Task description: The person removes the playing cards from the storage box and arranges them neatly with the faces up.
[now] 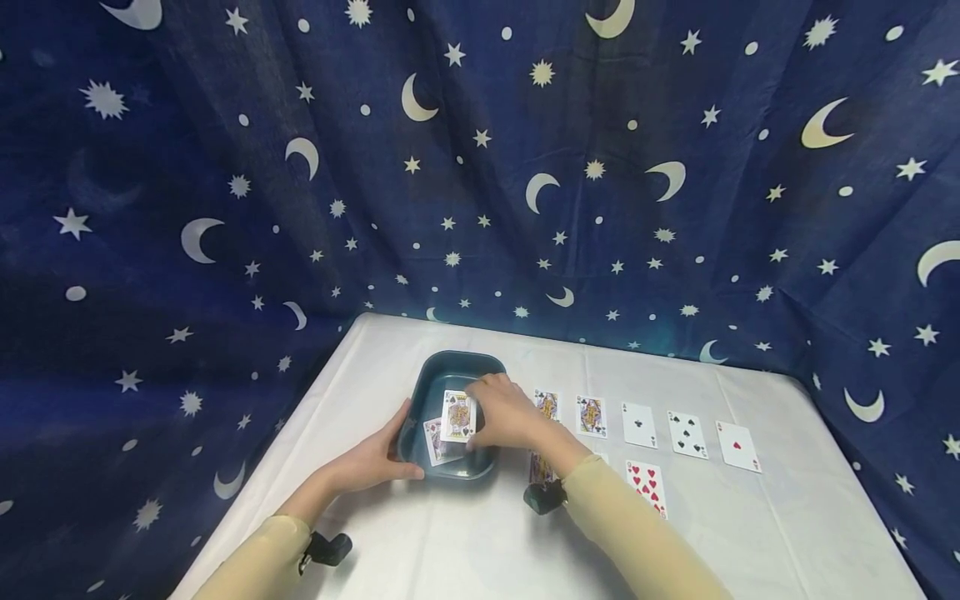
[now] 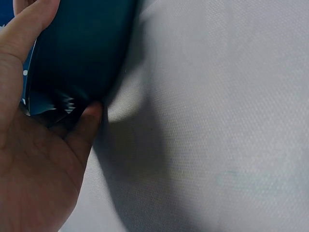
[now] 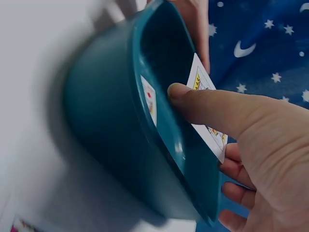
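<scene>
- Progress, as judged: one face card (image 1: 435, 442) already lies in the teal bin (image 1: 450, 367); a second, a king of spades (image 1: 458, 415), is held just over the bin's floor, not yet let go; seven more cards remain outside the bin
- Right hand (image 1: 506, 412): above the bin's right half, thumb and fingers pinching the king of spades
- Left hand (image 1: 375, 457): curled round the bin's left wall, thumb on its near corner, steadying it
- Remaining cards: a row of five (image 1: 637, 425) right of the bin, a nine of hearts (image 1: 647, 486) nearer the person, one more partly hidden under the right wrist
- Materials: bin of smooth, glossy plastic with rounded corners; cards thin, flat, rectangular; tablecloth (image 1: 465, 542) white, finely woven
</scene>
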`<move>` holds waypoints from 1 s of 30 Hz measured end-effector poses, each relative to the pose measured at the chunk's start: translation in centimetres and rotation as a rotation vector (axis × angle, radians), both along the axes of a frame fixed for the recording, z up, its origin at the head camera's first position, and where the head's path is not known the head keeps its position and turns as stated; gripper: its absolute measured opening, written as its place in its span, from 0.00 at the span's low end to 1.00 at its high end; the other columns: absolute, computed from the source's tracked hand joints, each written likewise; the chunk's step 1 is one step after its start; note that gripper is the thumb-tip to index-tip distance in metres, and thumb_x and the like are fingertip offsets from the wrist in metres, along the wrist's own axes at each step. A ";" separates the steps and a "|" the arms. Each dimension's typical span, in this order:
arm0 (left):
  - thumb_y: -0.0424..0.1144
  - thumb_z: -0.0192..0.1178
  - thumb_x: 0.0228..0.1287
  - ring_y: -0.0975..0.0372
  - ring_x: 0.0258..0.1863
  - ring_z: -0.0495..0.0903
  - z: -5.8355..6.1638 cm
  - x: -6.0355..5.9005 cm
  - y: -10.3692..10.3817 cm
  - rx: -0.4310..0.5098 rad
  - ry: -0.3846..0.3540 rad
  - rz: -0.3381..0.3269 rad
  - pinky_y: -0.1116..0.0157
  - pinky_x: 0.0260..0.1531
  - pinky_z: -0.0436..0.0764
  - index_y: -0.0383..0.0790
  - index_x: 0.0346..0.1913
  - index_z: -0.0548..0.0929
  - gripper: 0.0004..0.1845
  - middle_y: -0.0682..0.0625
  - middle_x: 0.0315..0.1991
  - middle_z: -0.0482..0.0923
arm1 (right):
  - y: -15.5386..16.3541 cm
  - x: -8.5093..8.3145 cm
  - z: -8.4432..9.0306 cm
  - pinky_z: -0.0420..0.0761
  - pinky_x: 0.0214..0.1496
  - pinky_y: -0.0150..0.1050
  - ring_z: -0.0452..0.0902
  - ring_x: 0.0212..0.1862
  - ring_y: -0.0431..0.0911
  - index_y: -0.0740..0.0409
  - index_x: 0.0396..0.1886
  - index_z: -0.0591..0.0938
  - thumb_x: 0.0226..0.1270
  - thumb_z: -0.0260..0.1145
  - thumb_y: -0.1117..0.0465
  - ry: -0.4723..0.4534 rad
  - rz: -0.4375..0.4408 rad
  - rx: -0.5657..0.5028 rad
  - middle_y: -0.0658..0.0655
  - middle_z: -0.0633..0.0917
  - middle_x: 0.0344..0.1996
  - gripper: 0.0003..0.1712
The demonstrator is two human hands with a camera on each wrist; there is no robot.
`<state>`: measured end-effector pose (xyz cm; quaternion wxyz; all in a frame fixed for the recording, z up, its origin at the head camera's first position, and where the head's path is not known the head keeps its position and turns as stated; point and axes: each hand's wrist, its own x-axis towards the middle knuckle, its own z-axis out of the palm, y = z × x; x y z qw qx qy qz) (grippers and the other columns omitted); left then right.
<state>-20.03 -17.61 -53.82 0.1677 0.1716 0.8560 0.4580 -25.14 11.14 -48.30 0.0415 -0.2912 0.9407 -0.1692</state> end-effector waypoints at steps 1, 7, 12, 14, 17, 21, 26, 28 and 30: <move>0.49 0.78 0.56 0.49 0.81 0.41 0.0 0.0 0.0 -0.005 0.004 0.002 0.48 0.76 0.52 0.48 0.84 0.37 0.67 0.45 0.83 0.36 | 0.5 0.1 0.2 0.69 0.72 0.50 0.67 0.64 0.51 0.57 0.70 0.75 0.40 0.86 0.40 -0.002 -0.007 -0.009 0.55 0.77 0.62 0.57; 0.50 0.79 0.55 0.49 0.81 0.41 -0.1 0.0 0.1 -0.014 -0.003 0.012 0.48 0.76 0.54 0.48 0.84 0.37 0.68 0.45 0.83 0.36 | 4.3 0.8 1.4 0.64 0.75 0.51 0.64 0.68 0.52 0.55 0.71 0.74 0.41 0.86 0.42 -0.009 -0.068 -0.049 0.54 0.76 0.64 0.56; 0.51 0.78 0.56 0.48 0.81 0.41 0.0 0.1 0.2 -0.032 -0.011 0.016 0.47 0.75 0.55 0.47 0.84 0.36 0.68 0.44 0.84 0.35 | 8.5 1.7 1.7 0.62 0.76 0.54 0.61 0.71 0.52 0.52 0.72 0.73 0.43 0.85 0.45 -0.034 -0.137 -0.072 0.53 0.73 0.66 0.54; 0.50 0.78 0.55 0.47 0.81 0.41 0.1 0.1 0.2 -0.031 -0.011 0.018 0.47 0.75 0.55 0.46 0.84 0.36 0.68 0.44 0.83 0.35 | 10.3 2.1 1.6 0.63 0.75 0.56 0.61 0.71 0.54 0.52 0.71 0.73 0.43 0.85 0.47 -0.036 -0.160 -0.085 0.54 0.74 0.66 0.54; 0.50 0.79 0.55 0.47 0.81 0.41 0.2 0.1 0.2 -0.027 -0.010 0.017 0.46 0.75 0.55 0.46 0.84 0.36 0.68 0.43 0.83 0.36 | 12.9 2.7 1.2 0.65 0.74 0.59 0.62 0.71 0.56 0.53 0.71 0.74 0.43 0.86 0.49 -0.040 -0.192 -0.095 0.56 0.74 0.66 0.53; 0.50 0.79 0.55 0.49 0.81 0.41 0.1 0.1 0.2 -0.023 -0.014 0.014 0.47 0.76 0.55 0.47 0.84 0.36 0.68 0.44 0.84 0.35 | 16.5 3.8 0.4 0.65 0.72 0.63 0.62 0.70 0.59 0.56 0.71 0.73 0.43 0.87 0.50 -0.050 -0.235 -0.104 0.59 0.75 0.66 0.53; 0.49 0.79 0.55 0.49 0.81 0.41 0.1 0.1 0.2 -0.010 -0.015 0.008 0.48 0.75 0.56 0.46 0.84 0.36 0.68 0.44 0.84 0.35 | 20.9 5.3 -0.7 0.67 0.69 0.66 0.63 0.69 0.61 0.59 0.71 0.73 0.45 0.86 0.51 -0.057 -0.300 -0.101 0.62 0.74 0.66 0.53; 0.49 0.79 0.55 0.49 0.81 0.41 0.2 0.1 0.2 -0.007 -0.015 0.004 0.48 0.75 0.56 0.45 0.84 0.36 0.68 0.44 0.84 0.35 | 22.5 5.9 -1.1 0.68 0.68 0.66 0.64 0.68 0.62 0.61 0.70 0.74 0.44 0.86 0.51 -0.052 -0.322 -0.088 0.63 0.75 0.65 0.52; 0.49 0.78 0.56 0.49 0.81 0.41 0.2 0.1 0.2 -0.006 -0.015 0.000 0.49 0.75 0.57 0.45 0.84 0.36 0.67 0.45 0.84 0.34 | 24.0 6.4 -1.5 0.68 0.66 0.67 0.64 0.66 0.64 0.63 0.68 0.75 0.43 0.86 0.50 -0.043 -0.327 -0.081 0.66 0.75 0.64 0.52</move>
